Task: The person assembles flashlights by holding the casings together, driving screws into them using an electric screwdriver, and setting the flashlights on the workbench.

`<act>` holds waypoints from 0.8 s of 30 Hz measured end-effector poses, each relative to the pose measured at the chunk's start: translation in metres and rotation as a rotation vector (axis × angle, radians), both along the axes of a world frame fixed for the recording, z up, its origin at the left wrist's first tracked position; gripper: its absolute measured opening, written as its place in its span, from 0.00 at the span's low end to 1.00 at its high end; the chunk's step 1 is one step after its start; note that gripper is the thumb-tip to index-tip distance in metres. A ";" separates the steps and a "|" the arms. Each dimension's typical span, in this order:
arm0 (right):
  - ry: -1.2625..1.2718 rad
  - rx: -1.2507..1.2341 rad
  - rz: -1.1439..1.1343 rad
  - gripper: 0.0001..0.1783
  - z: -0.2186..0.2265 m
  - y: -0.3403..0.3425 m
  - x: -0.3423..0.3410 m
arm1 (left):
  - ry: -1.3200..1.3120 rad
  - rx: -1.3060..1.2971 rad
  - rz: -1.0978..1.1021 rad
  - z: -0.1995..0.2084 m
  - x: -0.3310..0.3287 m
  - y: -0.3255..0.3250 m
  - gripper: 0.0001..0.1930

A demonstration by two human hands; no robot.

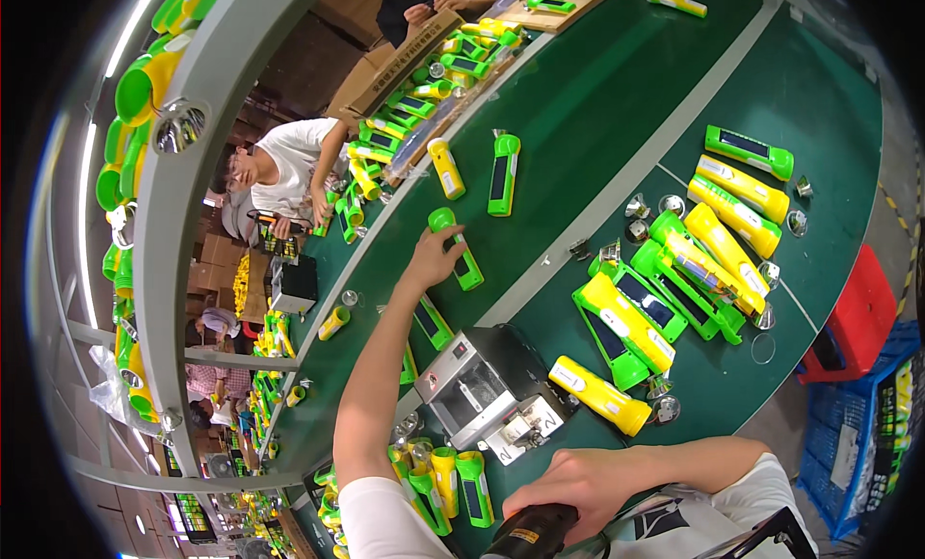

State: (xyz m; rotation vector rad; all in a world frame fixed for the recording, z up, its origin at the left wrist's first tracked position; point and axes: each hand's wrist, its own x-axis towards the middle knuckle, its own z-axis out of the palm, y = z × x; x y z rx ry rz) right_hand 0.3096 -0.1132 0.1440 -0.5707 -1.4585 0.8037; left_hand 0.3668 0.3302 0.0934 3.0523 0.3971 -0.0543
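Note:
My left hand (431,262) reaches out over the green belt, its fingers closed on a green flashlight (468,268) with a dark panel. Just beyond it lie a yellow flashlight (446,168) and another green flashlight (503,176). Low in the picture, my right hand (568,484) is wrapped round a black power tool (532,532), whose front end is cut off by the lower edge. Between my arms stands a black and silver tabletop machine (485,390). A yellow flashlight (599,395) lies right of it.
Several yellow and green flashlights (626,318) and loose reflectors (665,410) cover the right worktop. More flashlights (474,489) stand near my left arm. A co-worker in white (294,159) handles parts across the belt. A red stool (853,318) and blue crate (836,453) are at right.

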 end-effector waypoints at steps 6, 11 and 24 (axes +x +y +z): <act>0.001 -0.040 -0.005 0.39 -0.007 0.004 0.001 | 0.018 -0.172 0.256 0.052 -0.037 -0.020 0.39; -0.001 0.011 -0.004 0.38 -0.005 -0.004 -0.008 | 0.196 -0.182 0.629 0.034 -0.091 -0.050 0.60; 0.053 0.066 -0.070 0.32 -0.001 -0.003 -0.003 | -0.337 -0.118 0.765 0.121 -0.286 -0.167 0.36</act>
